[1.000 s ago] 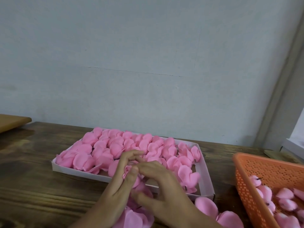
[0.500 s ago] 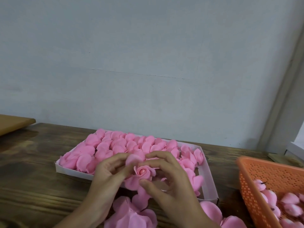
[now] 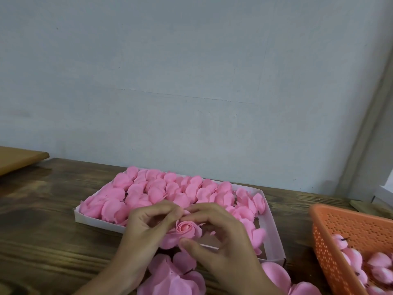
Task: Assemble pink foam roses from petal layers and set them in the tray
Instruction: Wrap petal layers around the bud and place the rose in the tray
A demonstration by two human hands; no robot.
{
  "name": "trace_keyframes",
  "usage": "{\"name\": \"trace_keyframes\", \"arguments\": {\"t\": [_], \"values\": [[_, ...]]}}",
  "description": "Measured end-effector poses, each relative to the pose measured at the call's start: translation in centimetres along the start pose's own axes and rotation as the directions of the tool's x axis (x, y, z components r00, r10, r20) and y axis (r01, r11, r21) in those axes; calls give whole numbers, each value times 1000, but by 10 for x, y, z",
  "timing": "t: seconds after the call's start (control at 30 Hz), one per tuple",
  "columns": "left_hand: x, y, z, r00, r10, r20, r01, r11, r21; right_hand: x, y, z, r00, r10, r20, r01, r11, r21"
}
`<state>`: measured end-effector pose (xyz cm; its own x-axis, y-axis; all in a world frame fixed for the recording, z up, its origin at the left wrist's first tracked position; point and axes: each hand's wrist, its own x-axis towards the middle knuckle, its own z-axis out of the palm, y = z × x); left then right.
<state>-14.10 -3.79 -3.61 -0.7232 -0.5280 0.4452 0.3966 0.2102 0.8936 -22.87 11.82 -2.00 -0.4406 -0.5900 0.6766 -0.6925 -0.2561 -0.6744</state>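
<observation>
The fingers (image 3: 163,210) of the left hand (image 3: 146,231) and those of the right hand (image 3: 223,239) curl in from either side and pinch the outer petals of a pink foam rose (image 3: 184,227). Its tight spiral bud faces up, and the right thumb presses its near edge. The rose sits across the near rim of the white tray (image 3: 275,233), toward the tray's right half; whether it rests on anything cannot be told. Both hands stand in front of that stretch of the tray and hide what lies beneath them. The rest of the tray is packed row on row with finished roses (image 3: 148,192), apart from a bare patch of floor in its near right corner. Just in front of the tray, under the wrists, loose petal layers (image 3: 172,277) lie on the dark wooden surface (image 3: 42,241). Right of the tray, well apart, an orange perforated basket (image 3: 348,226) holds small pink buds (image 3: 353,257). Far left of the tray lies a light wooden board (image 3: 19,159), and behind the tray rises a pale wall (image 3: 191,81).
</observation>
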Motion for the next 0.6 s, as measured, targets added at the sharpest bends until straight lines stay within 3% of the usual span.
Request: {"name": "trace_keyframes", "arguments": {"t": [0.27, 0.43, 0.6], "values": [[-1, 2, 2, 998, 54, 17, -54, 998, 41, -1, -4, -3, 983, 182, -4, -179, 972, 150], [-1, 3, 2, 998, 61, 13, -61, 996, 59, -1, -7, -4, 978, 207, 13, -206, 964, 167], [-5, 8, 0, 997, 54, 49, -53, 998, -19, 1, -4, -7, 973, 215, -87, -201, 969, 144]]}}
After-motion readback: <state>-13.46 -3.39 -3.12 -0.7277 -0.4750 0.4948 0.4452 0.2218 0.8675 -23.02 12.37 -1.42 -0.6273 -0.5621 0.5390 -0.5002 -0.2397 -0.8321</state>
